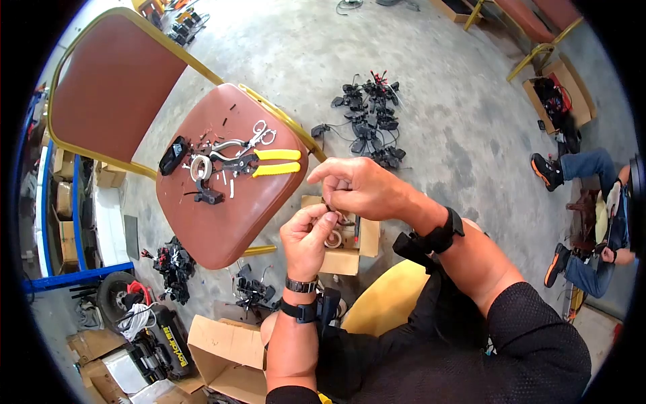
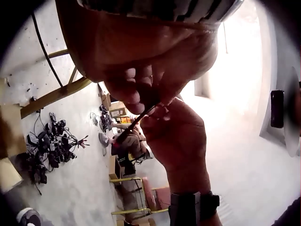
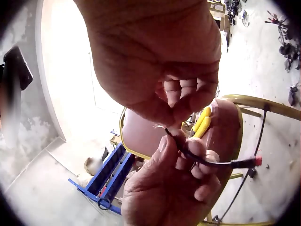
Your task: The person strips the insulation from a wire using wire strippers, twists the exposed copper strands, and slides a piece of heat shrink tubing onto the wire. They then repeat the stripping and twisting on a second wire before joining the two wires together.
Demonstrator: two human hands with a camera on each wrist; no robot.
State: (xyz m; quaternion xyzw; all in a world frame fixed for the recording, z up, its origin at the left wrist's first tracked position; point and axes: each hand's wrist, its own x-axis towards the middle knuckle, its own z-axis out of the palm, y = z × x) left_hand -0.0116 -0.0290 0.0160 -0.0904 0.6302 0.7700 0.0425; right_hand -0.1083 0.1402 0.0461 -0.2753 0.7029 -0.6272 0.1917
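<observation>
My left hand (image 1: 306,236) pinches a short black cable (image 3: 207,161) between thumb and fingers. In the right wrist view, bare frayed strands (image 3: 159,126) stick out at one end of it, and a red-tipped connector (image 3: 254,162) is at the other. Above this, my right hand (image 1: 360,185) is bent with its fingertips right at the frayed end. I cannot tell whether those fingertips pinch the strands. In the left wrist view the cable (image 2: 134,125) slants down from the left fingers, past the right hand (image 2: 176,134).
A brown chair (image 1: 222,222) at left bears yellow-handled pliers (image 1: 277,163), scissors (image 1: 260,135), a tape roll (image 1: 200,168) and scraps. Beneath my hands stands an open carton (image 1: 369,246). Black cabled parts (image 1: 369,118) lie on the floor. Another person (image 1: 599,229) sits at far right.
</observation>
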